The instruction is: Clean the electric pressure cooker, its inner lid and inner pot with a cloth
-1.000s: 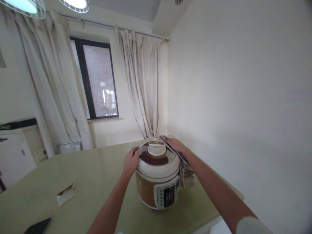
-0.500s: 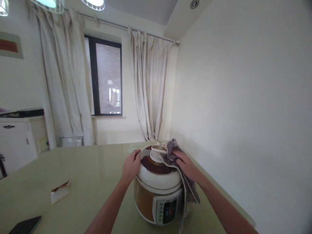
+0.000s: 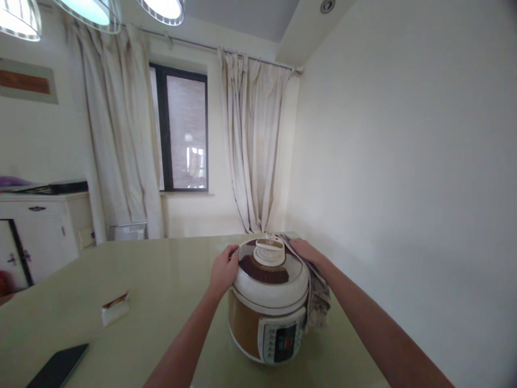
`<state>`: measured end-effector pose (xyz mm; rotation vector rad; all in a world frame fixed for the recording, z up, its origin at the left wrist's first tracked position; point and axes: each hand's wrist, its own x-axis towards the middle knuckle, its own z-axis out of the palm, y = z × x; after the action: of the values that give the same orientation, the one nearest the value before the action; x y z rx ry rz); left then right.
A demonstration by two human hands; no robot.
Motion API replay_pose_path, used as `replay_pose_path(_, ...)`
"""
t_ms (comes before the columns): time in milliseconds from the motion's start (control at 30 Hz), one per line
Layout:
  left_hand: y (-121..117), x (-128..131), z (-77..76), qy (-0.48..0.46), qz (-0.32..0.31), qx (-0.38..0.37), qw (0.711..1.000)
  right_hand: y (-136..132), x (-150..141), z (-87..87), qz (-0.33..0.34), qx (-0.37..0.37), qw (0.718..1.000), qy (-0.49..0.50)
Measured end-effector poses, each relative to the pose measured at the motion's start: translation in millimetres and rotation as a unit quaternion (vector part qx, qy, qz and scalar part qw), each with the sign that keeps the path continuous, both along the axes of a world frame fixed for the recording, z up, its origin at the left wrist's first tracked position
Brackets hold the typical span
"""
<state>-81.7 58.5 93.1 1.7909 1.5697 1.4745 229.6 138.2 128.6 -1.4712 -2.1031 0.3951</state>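
A white and brown electric pressure cooker [image 3: 269, 302] stands upright on the table, its control panel facing me and its lid knob [image 3: 269, 252] on top. My left hand [image 3: 225, 270] is closed around the left edge of the lid, with the fingertips partly hidden. On the far right of the lid, my right hand [image 3: 310, 252] holds a grey-brown cloth [image 3: 319, 296] against the rim. The cloth hangs down the cooker's right side. The fingers of my right hand are mostly hidden behind the lid and cloth.
The pale green table [image 3: 169, 280] meets a white wall [image 3: 404, 161] on the right. To the left lie a dark phone [image 3: 58, 366] and a small white packet [image 3: 115, 310]. A white cabinet [image 3: 48, 226] and curtains [image 3: 121, 140] stand beyond.
My right hand has moved the cloth from beside the lid knob out to the lid's right rim, uncovering the top. My left hand stays at the left edge. The view has turned slightly left.
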Motion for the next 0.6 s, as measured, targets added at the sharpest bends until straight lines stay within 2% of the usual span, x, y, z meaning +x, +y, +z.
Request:
replay_pose_path(67,1.0,0.0,0.2,-0.001,0.004,-0.004,1.0,-22.8,3.8,-10.9,-0.01,0.035,0.999,-0.002)
replay_pose_path(200,1.4,0.4,-0.3,0.008,0.013,0.0,1.0,-80.2,0.9,-36.5,0.034,0.205,0.978,-0.01)
replay_pose_path(300,0.1,0.4,-1.3,0.014,0.018,0.009,1.0,-103.3,-7.6,-41.3,0.049,0.242,0.968,-0.032)
replay_pose_path(400,-0.8,-0.2,-2.2,0.013,0.012,0.014,1.0,-87.4,-9.5,-30.8,0.048,0.21,0.975,-0.044)
replay_pose_path(600,0.1,-0.8,-2.8,-0.008,0.004,0.013,1.0,4.7,-4.3,-8.4,0.012,0.039,0.997,-0.068)
